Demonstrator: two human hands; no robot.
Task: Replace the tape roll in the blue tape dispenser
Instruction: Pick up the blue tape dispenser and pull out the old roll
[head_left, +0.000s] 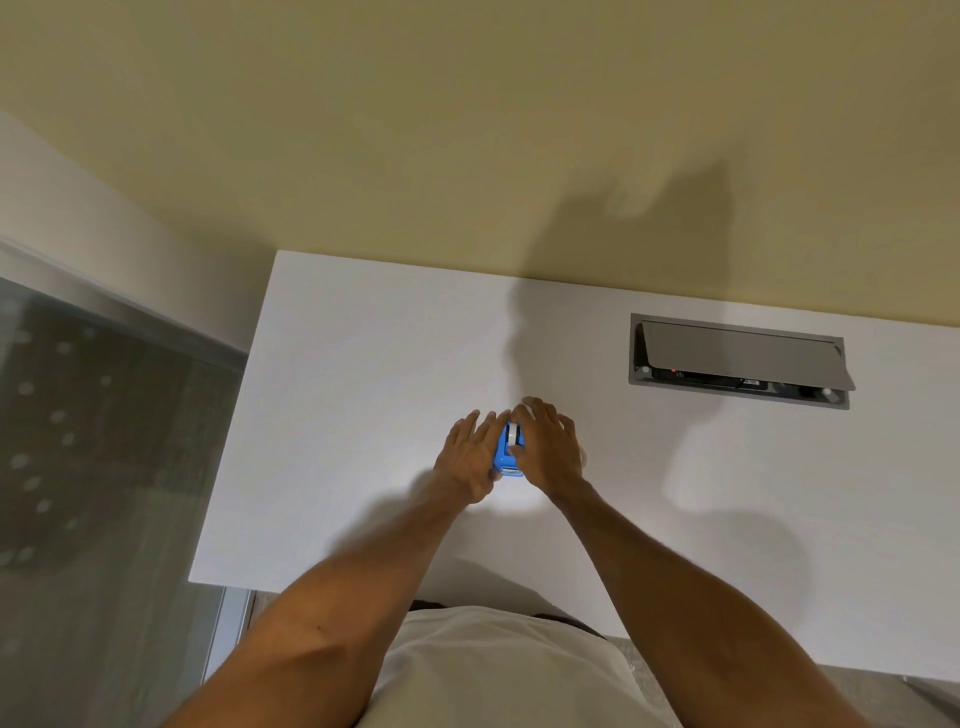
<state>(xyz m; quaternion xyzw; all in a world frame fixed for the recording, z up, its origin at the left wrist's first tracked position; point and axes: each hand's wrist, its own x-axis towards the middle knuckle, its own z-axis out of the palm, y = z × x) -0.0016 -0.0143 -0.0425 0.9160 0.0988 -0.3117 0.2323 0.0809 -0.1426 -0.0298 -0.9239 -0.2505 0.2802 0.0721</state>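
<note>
White laminate covers the table (363, 374) that fills most of our view, pushed against a pale yellow wall (415, 130). To our left a frosted glass panel (104, 441) runs beside the table's edge. Set into the tabletop at the far right is a grey cable hatch (737, 361), its lid tilted half open over dark sockets. Our bare forearms reach forward from a light shirt (498, 670) to the middle of the table. There our left hand (470, 460) and right hand (550, 452) close in from either side on the blue tape dispenser (503, 457), which sits on the table between them. Both hands press against its sides, fingers spread forward. A white tape roll (514, 432) shows at the dispenser's top, just under our right fingertips.
</note>
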